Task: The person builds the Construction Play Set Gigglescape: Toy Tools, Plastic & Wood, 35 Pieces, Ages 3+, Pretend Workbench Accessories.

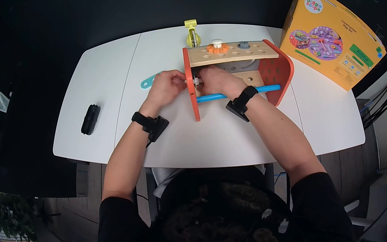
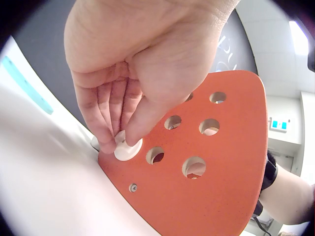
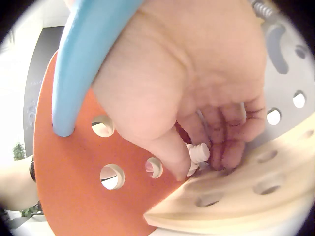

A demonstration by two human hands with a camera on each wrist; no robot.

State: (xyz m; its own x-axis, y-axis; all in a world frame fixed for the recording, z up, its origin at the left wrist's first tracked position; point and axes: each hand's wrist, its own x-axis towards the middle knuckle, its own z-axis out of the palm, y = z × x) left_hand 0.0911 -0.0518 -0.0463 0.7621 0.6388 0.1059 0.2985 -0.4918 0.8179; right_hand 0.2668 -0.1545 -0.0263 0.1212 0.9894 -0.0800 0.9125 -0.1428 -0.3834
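A toy workbench with red-orange side panels (image 1: 192, 88) and wooden shelves stands on the table. At the outer face of its left panel, my left hand (image 1: 165, 89) pinches the round head of a white toy bolt (image 2: 129, 149) between thumb and fingers. The bolt's threaded end (image 3: 199, 153) sticks out on the panel's inner side. Reaching in over the blue rod (image 1: 212, 97), my right hand (image 1: 220, 82) curls thumb and fingers round a white nut (image 3: 192, 168) on that end; the thumb partly hides it.
A teal strip with holes (image 1: 148, 82) lies beside my left hand. Behind the workbench is a yellow-green toy piece (image 1: 192, 38). An orange gear (image 1: 217, 50) sits on the top shelf. A black case (image 1: 89, 119) lies at left, a yellow box (image 1: 331, 40) at right.
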